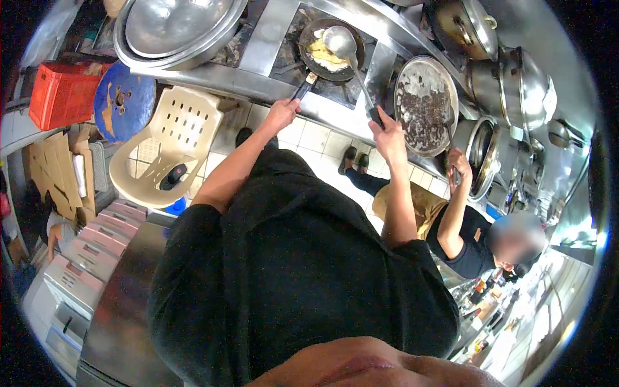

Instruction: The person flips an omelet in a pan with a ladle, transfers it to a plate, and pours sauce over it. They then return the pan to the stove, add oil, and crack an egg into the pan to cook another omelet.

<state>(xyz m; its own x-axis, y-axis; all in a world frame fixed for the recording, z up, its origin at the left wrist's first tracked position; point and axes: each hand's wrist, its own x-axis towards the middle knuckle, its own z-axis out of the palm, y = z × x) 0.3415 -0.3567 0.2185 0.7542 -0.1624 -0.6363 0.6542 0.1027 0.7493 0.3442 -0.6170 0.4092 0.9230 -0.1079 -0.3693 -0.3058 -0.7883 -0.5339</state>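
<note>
My left hand (282,116) is wrapped round the handle of a small dark frying pan (354,44) on the stove. Yellow and white food that looks like egg (327,57) lies in the pan. A long-handled metal ladle (340,42) is held in my right hand (389,137), its round bowl over the food inside the pan. The ladle's dark grip ends in my closed fingers.
At the right a co-worker (464,229) holds a utensil at a large pan (425,106) of dark, foamy contents. Large metal bowls (177,29) stand on the stove's left. Pots (516,87) line the right. Below are a beige chair (184,119) and red crate (64,95).
</note>
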